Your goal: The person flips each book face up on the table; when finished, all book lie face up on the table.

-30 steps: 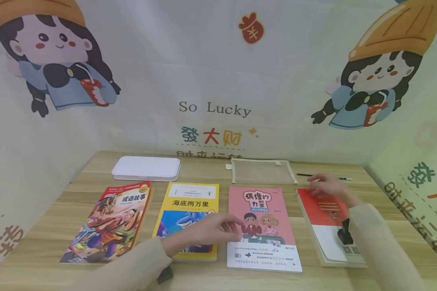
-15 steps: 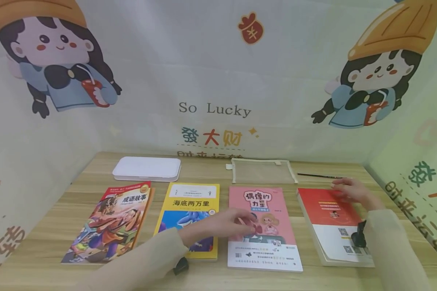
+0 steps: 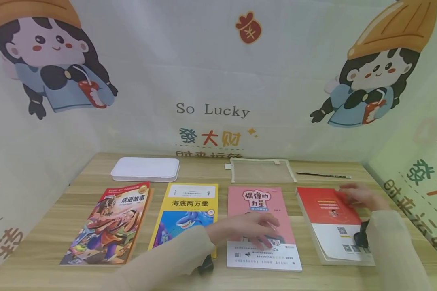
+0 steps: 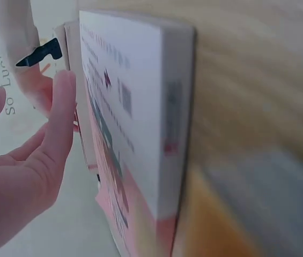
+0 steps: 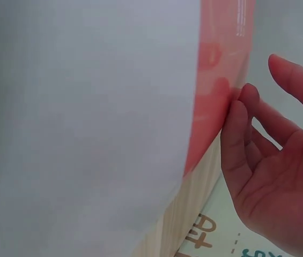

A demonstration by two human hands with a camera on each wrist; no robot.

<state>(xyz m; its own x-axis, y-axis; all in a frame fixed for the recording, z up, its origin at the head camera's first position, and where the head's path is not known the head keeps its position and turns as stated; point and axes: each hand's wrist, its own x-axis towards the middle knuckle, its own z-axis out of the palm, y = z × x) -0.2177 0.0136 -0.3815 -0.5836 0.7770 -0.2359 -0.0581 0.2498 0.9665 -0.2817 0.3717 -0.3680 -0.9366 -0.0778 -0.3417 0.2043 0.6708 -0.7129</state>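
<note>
My left hand (image 3: 249, 228) hovers over the pink book (image 3: 264, 260), its fingers spread and bent a little. In the left wrist view, that same hand (image 4: 25, 171) is apart from the book's cover (image 4: 124, 101) and holds nothing. At the far right of the row lies a red and white book (image 3: 329, 216). My right hand (image 3: 358, 196) is at its upper right edge. Seen from the right wrist, the fingertips of this hand (image 5: 280, 155) touch the edge of the red cover (image 5: 210, 96), while the thumb stands away from it.
A yellow book (image 3: 191, 202) and a colourful story book (image 3: 109, 226) lie to the left. Behind the row are a white case (image 3: 145, 167), a mesh zip pouch (image 3: 260, 171) and a thin black pencil (image 3: 320, 175). A printed cloth (image 3: 211, 72) hangs beyond the table.
My left hand has moved right, further over the pink book. My right hand has moved right and down from the red book's top edge to its right edge. The books look unmoved.
</note>
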